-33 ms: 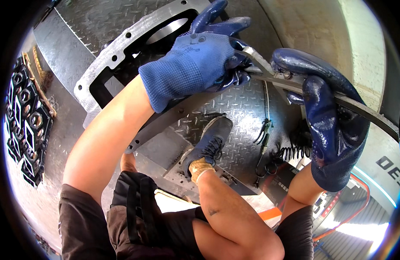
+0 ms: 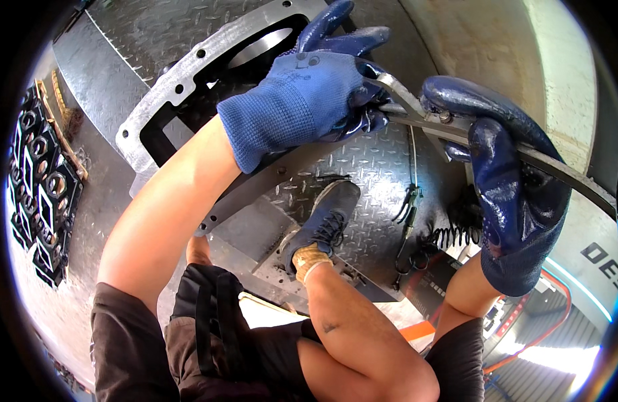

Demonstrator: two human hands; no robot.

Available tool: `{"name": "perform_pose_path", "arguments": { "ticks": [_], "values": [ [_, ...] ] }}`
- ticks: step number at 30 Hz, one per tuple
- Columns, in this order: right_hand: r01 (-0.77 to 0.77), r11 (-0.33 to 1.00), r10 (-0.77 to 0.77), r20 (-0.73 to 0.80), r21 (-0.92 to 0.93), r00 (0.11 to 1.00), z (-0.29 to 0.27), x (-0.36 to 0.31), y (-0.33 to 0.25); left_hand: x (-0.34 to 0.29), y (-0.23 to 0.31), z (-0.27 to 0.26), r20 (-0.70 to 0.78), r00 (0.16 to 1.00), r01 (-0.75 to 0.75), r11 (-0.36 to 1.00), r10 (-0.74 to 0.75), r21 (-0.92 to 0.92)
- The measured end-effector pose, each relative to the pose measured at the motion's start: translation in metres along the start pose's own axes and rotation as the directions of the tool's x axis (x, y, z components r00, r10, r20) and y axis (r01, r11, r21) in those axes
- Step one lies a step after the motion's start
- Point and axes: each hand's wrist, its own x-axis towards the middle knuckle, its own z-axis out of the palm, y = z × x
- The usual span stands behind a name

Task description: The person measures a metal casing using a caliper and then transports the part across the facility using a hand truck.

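In the head view, both my hands wear blue coated gloves. My left hand (image 2: 309, 94) is closed at the jaw end of a long flat metal tool, which looks like a caliper (image 2: 426, 120) with a small screw on it. Two of its fingers stretch away from the grip; whether a small part sits in the pinch is hidden. My right hand (image 2: 503, 161) wraps round the caliper's beam, which runs on to the right. Under my left wrist stands a large grey metal housing (image 2: 165, 88) with bolt holes along its machined rim and an opening inside.
A tread-plate floor (image 2: 383, 174) lies below, with my shoe (image 2: 329, 208) on it. An air gun (image 2: 409, 208) hangs on a hose beside a black coiled hose (image 2: 456, 234). Several black metal parts (image 2: 44, 181) stand at far left. A pale machine panel (image 2: 557, 67) rises at right.
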Motion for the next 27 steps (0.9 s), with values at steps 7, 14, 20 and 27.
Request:
{"name": "perform_pose_path", "arguments": {
  "ticks": [7, 14, 20, 27],
  "values": [
    [-0.143, 0.990, 0.143, 0.034, -0.006, 0.989, 0.002, 0.001, -0.007, 0.001, -0.027, 0.026, -0.395, 0.816, -0.414, 0.904, 0.421, 0.109],
    [-0.020, 1.000, 0.021, 0.076, -0.010, 0.997, -0.001, 0.006, -0.007, 0.010, -0.029, 0.030, -0.516, 0.731, -0.366, 0.895, 0.446, 0.256],
    [0.014, 0.993, -0.043, 0.239, 0.121, 0.970, 0.003, 0.015, -0.017, 0.003, -0.024, 0.028, -0.495, 0.769, -0.338, 0.914, 0.405, 0.223],
    [-0.009, 0.994, 0.022, 0.119, -0.111, 0.993, -0.004, 0.002, -0.010, 0.006, -0.024, 0.031, -0.485, 0.771, -0.330, 0.910, 0.413, 0.251]
  ]
}}
